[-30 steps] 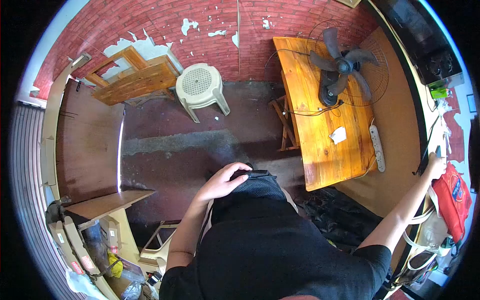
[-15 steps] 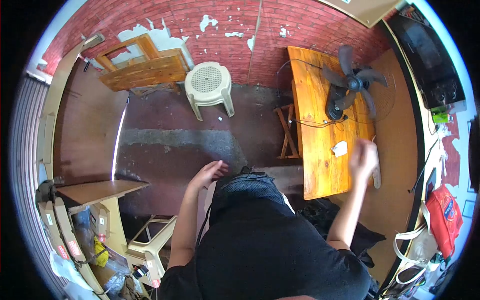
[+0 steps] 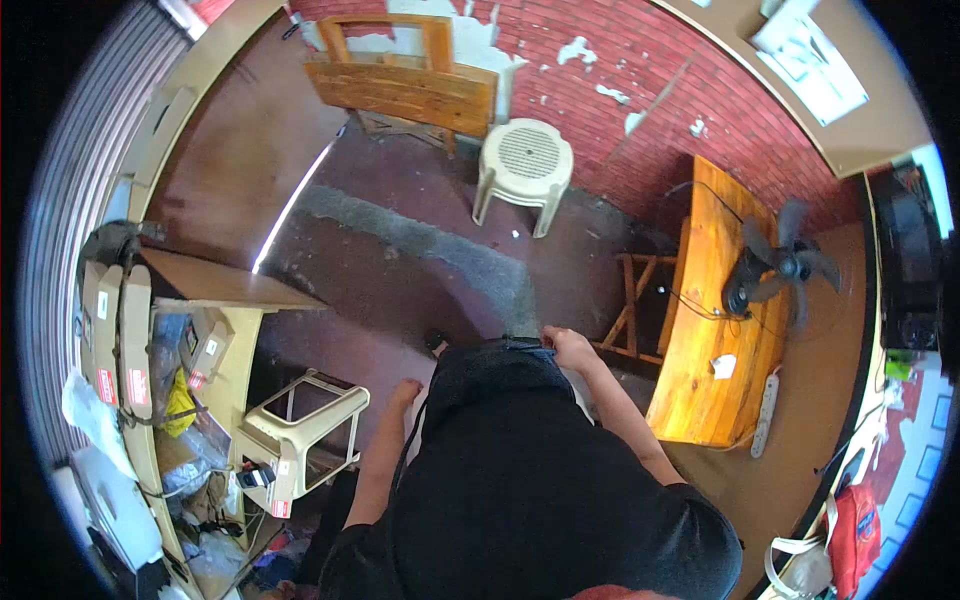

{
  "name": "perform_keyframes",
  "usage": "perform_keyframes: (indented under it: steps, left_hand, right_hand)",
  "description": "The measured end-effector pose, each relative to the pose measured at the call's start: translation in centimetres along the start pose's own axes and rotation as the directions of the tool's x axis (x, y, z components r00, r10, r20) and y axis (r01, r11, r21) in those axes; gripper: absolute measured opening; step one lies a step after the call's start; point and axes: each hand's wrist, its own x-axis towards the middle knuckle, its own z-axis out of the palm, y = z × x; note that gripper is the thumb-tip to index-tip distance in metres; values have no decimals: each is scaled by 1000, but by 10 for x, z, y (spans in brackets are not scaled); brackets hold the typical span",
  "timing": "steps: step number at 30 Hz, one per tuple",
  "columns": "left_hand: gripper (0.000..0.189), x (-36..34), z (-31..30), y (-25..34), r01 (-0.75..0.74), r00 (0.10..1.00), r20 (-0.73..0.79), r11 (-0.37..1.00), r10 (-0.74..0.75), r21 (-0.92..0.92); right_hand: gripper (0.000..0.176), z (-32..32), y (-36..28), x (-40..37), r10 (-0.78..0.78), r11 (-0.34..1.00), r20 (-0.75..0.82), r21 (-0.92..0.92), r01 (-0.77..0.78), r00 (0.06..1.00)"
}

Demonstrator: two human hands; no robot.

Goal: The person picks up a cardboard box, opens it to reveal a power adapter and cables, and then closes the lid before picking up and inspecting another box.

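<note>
My left hand (image 3: 406, 392) hangs low beside my left hip, near the dark shorts; its fingers are mostly hidden from view. At my waist, on the right side, my right hand (image 3: 569, 349) has its fingers bent against the edge of the dark clothing (image 3: 500, 365). Whatever those fingers pinch, if anything, is too small to make out. The black shirt (image 3: 540, 480) covers my body between both arms.
A cream stool (image 3: 527, 160) stands ahead by the brick wall. To the right, a wooden table (image 3: 690, 370) bears a fan (image 3: 790, 265) and white paper (image 3: 723, 366). Another stool (image 3: 300, 435) lies tipped at the left, beside a cluttered shelf (image 3: 235, 370).
My right hand has come from over the table to my waist. My left hand has dropped lower beside my hip. The view has turned, so the room appears shifted and tilted.
</note>
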Motion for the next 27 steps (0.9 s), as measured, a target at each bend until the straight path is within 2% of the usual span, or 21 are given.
perform_keyframes:
  steps: [1, 3, 5, 7, 8, 9, 11, 12, 13, 15, 16, 18, 20, 21, 24, 26, 27]
  left_hand:
    - [36, 3, -2, -14, -1, 1000, -14, 1000, 0, -15]
    - [36, 7, -5, -39, -29, 994, -105, 1000, 30, 2]
    - [36, 14, -11, -58, -54, 979, -196, 998, 58, 24]
    - [37, 22, -23, -67, -62, 965, -254, 998, 67, 27]
    - [39, 20, -34, -60, -124, 946, -249, 941, 208, 315]
    - [41, 14, -44, -56, -166, 920, -203, 801, 337, 576]
    - [41, 16, -59, -76, 49, 954, -300, 986, 0, 157]
    - [41, 0, -68, -62, 155, 927, -335, 986, -168, -67]
    - [41, -22, -77, -47, 159, 923, -342, 984, -177, -79]
    - [38, -52, -92, -34, -54, 854, -519, 998, 36, -20]
    - [38, -55, -98, -36, -49, 850, -527, 998, 24, -33]
    - [35, -61, -109, -39, -73, 821, -550, 984, 151, 161]
    - [33, -69, -114, -43, -59, 838, -528, 985, 136, 161]
    - [31, -77, -116, -38, -53, 857, -497, 983, 135, 175]
    - [30, -114, -108, -10, -45, 810, -579, 994, 92, 95]
    - [32, -30, -87, -104, -109, 826, -545, 990, 143, 94]
    - [33, -3, -81, -132, -140, 833, -527, 986, 167, 92]
  right_hand:
    - [20, 1, -10, 12, 19, 1000, 89, 5, -20, 996]
    - [16, 14, -19, 39, -36, 999, 112, -12, 37, 993]
    - [15, 24, -36, 64, 24, 999, 92, -37, -21, 995]
    - [16, 32, -53, 87, 10, 1000, 112, 0, -10, 994]
    - [16, 37, -61, 96, 12, 999, 125, 40, -17, 992]
    - [16, 48, -65, 107, 1, 999, 132, 37, -6, 991]
    - [18, 71, -69, 131, -74, 996, 126, -30, 79, 989]
    - [18, 79, -76, 139, -85, 995, 135, -32, 90, 987]
    - [19, 86, -83, 146, -91, 996, 157, -11, 94, 983]
    - [19, 100, -96, 159, -106, 994, 190, 6, 107, 976]
    - [18, 107, -101, 164, -94, 995, 200, 7, 95, 975]
    - [18, 116, -113, 172, -94, 995, 224, 1, 96, 970]
    - [17, 119, -126, 174, -97, 992, 262, 107, 71, 960]
    - [17, 121, -131, 174, -106, 992, 275, 98, 82, 956]
    - [17, 129, -140, 182, -117, 982, 254, 172, 74, 960]
    - [23, 136, -141, 193, -138, 958, 192, 273, 83, 972]
    - [23, 136, -145, 198, -148, 960, 208, 263, 91, 967]
